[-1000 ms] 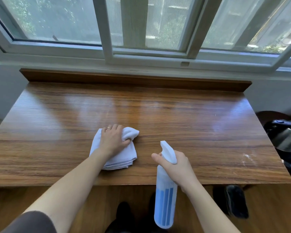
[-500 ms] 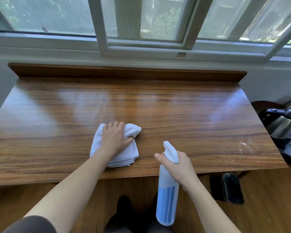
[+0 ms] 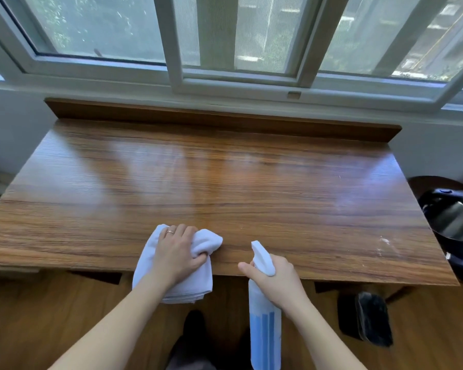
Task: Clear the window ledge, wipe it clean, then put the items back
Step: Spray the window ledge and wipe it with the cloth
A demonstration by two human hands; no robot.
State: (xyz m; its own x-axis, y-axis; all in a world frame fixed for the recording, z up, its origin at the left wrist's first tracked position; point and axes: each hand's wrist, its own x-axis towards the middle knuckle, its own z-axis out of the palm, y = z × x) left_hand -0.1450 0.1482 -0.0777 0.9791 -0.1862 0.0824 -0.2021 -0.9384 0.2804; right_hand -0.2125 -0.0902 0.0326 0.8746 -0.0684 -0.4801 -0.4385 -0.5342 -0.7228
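Bench [image 3: 225, 182]: bare, glossy wood under the window. Left hand [image 3: 178, 253] clamped on cloth [image 3: 171, 287] overhanging near edge. Right hand [image 3: 277, 280] wrapped round spray bottle [image 3: 263, 329], nozzle forward. Risk: cloth slipping off edge; overspray reaching window; white smudge [image 3: 384, 243] at right missed.

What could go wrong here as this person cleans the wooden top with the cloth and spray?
The white cloth under the left hand overhangs the near edge of the wooden surface, so it might slip off. The spray bottle in the right hand points forward; mist could reach the window. White marks at the right may get missed.
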